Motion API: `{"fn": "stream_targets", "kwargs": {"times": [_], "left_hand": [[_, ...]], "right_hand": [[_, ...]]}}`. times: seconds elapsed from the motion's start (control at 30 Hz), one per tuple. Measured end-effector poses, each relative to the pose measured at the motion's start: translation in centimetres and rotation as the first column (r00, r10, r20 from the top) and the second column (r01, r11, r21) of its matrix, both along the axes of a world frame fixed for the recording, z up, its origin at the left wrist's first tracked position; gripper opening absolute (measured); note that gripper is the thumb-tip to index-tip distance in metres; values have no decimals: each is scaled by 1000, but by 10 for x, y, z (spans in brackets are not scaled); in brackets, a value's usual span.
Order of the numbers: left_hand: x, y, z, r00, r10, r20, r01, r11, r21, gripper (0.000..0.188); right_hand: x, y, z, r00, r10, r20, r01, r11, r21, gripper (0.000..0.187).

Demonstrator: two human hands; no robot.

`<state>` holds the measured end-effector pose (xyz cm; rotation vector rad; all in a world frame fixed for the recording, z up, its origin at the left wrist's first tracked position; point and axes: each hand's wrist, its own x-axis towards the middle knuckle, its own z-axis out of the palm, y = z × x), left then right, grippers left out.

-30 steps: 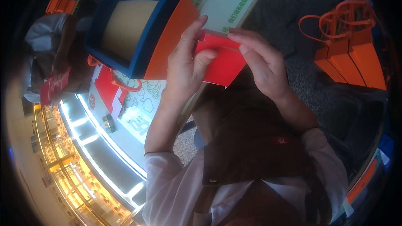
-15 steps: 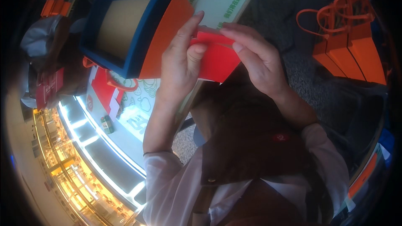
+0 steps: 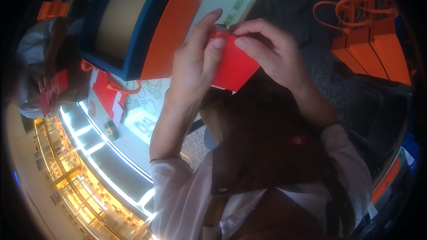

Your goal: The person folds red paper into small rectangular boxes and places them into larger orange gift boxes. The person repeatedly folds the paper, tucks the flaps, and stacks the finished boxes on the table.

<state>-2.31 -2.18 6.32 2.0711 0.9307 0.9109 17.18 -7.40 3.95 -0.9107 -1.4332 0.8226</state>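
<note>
A red folded-card box (image 3: 236, 66) is held between my two hands, above my lap at the table's edge. My left hand (image 3: 199, 53) grips its left side, thumb on the near face and index finger pointing up past the top edge. My right hand (image 3: 272, 53) pinches its top right edge between thumb and bent fingers. The box's upper rim is partly hidden behind the fingers. Just left of my left hand is a big orange box with a dark blue frame (image 3: 143, 31) around a tan inner panel.
On the table (image 3: 153, 90) lie flat red card pieces (image 3: 106, 92), an orange handle strap (image 3: 126, 88) and a small green can (image 3: 111, 130). Orange handled boxes (image 3: 371, 51) stand at the right. A person in a dark apron (image 3: 51, 69) is at the far left. Bright light strips shine below.
The top of the red box, a raised flap before, is now folded down under my right thumb and fingers. My right hand has drawn slightly inward.
</note>
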Motion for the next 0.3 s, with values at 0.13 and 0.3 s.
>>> {"fn": "stream_targets", "kwargs": {"times": [0.13,0.3], "left_hand": [[2,-1,3,999,-15,-31,14,1000,-19,49],[0,-1,3,996,-25,-85,20,998,-67,59]], "right_hand": [[0,0,1,999,-10,30,9,1000,20,17],[-2,1,-2,998,-41,37,39,998,55,19]]}}
